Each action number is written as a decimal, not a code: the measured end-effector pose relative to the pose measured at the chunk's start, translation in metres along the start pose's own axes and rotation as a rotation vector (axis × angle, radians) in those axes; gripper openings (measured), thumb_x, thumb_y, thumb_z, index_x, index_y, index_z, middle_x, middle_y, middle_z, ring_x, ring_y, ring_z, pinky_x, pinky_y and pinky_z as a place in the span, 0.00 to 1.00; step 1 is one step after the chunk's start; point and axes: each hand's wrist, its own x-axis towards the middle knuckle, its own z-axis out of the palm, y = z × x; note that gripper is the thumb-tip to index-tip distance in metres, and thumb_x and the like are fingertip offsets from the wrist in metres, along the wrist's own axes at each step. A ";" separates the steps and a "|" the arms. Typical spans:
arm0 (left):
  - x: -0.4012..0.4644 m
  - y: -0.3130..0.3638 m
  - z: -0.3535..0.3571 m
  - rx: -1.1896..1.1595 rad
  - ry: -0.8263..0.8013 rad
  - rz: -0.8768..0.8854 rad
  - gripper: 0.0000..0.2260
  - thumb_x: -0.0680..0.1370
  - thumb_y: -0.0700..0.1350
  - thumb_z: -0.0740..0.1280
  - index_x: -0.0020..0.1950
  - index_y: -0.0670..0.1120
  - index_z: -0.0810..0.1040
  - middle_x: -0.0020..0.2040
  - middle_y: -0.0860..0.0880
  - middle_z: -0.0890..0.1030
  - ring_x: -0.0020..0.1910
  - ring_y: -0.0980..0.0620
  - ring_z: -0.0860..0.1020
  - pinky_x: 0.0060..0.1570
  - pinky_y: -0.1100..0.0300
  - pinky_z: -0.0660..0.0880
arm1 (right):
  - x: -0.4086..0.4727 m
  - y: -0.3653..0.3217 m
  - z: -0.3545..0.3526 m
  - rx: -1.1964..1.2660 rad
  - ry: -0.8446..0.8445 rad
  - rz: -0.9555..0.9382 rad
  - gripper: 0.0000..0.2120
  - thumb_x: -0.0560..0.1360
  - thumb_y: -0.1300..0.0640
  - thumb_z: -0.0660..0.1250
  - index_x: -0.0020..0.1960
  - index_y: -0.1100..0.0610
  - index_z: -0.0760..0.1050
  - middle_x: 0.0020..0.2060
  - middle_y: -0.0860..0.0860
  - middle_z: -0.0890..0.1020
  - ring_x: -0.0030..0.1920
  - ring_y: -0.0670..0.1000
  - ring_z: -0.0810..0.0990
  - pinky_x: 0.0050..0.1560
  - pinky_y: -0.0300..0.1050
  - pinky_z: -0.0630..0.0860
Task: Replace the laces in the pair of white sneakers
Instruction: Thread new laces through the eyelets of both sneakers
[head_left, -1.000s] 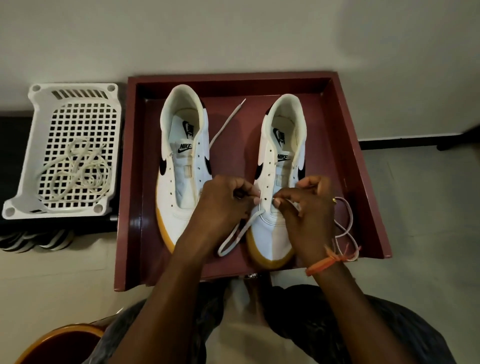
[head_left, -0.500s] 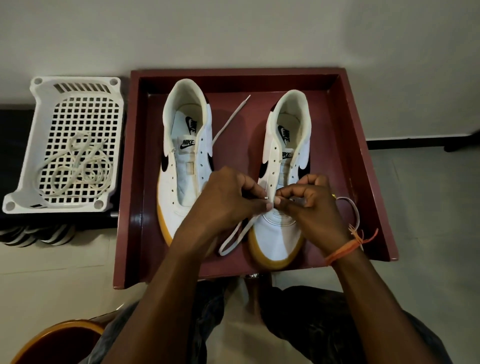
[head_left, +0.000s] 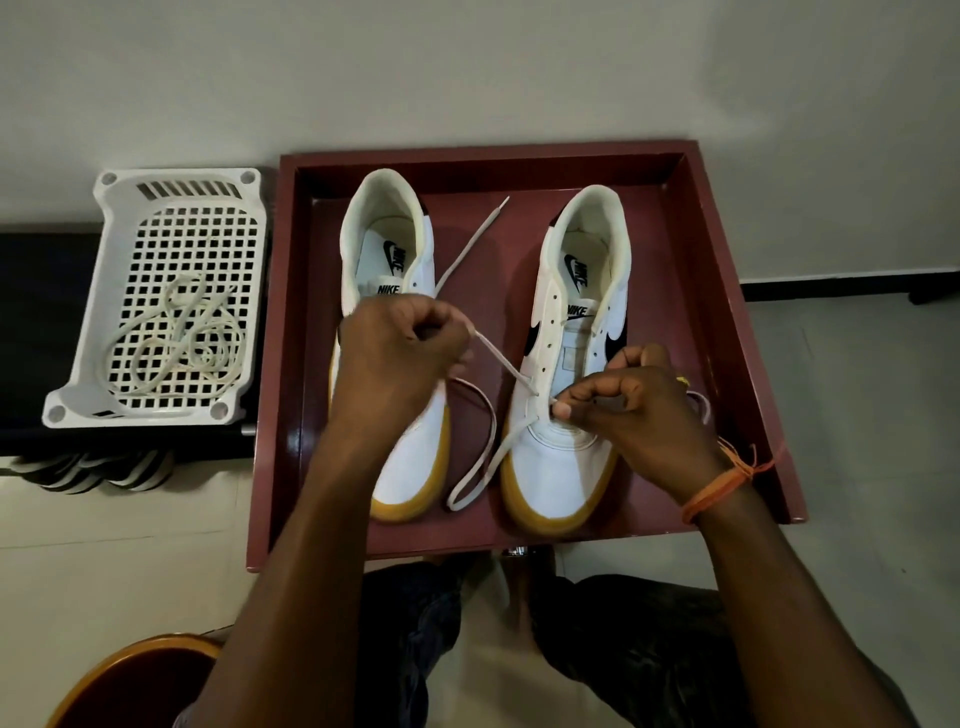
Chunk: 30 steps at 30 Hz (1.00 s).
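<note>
Two white sneakers with gum soles stand side by side in a dark red tray (head_left: 737, 332), toes toward me. The left sneaker (head_left: 387, 249) has no lace in its eyelets. A white lace (head_left: 501, 364) runs through the lowest eyelets of the right sneaker (head_left: 566, 457). My left hand (head_left: 400, 358) pinches this lace and holds it taut, up and to the left, over the left sneaker. My right hand (head_left: 628, 405) is curled at the right sneaker's lower eyelets, thumb and finger pinching the shoe's edge or the lace there. A loose loop of lace (head_left: 475, 457) lies between the shoes.
A white perforated plastic basket (head_left: 171, 208) left of the tray holds a coil of cream laces (head_left: 176, 348). The tray sits against a pale wall. My knees are below the tray, and a brown rounded chair edge (head_left: 130, 680) shows at the bottom left.
My left hand has pulled away from the right sneaker, up and to the left, drawing the lace through the eyelet. My right hand has stayed at the shoe.
</note>
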 end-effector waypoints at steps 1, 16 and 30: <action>0.002 0.002 -0.007 -0.031 0.100 0.042 0.09 0.77 0.37 0.68 0.40 0.47 0.83 0.33 0.46 0.84 0.35 0.48 0.85 0.40 0.53 0.83 | 0.000 -0.001 -0.001 -0.005 -0.002 0.002 0.07 0.68 0.49 0.76 0.38 0.37 0.80 0.52 0.52 0.73 0.58 0.50 0.67 0.58 0.46 0.70; -0.018 -0.004 0.045 0.292 0.024 -0.081 0.20 0.78 0.58 0.67 0.38 0.42 0.79 0.31 0.46 0.80 0.30 0.50 0.79 0.35 0.56 0.78 | -0.001 0.001 -0.002 -0.001 -0.008 0.041 0.06 0.65 0.45 0.77 0.35 0.36 0.80 0.50 0.45 0.69 0.58 0.52 0.67 0.60 0.51 0.71; -0.011 0.002 0.041 -0.043 -0.057 -0.032 0.06 0.74 0.44 0.75 0.36 0.50 0.85 0.33 0.44 0.83 0.31 0.49 0.79 0.36 0.62 0.75 | 0.000 -0.002 -0.001 -0.014 0.004 0.021 0.07 0.66 0.45 0.77 0.35 0.36 0.79 0.48 0.44 0.70 0.57 0.50 0.68 0.59 0.55 0.72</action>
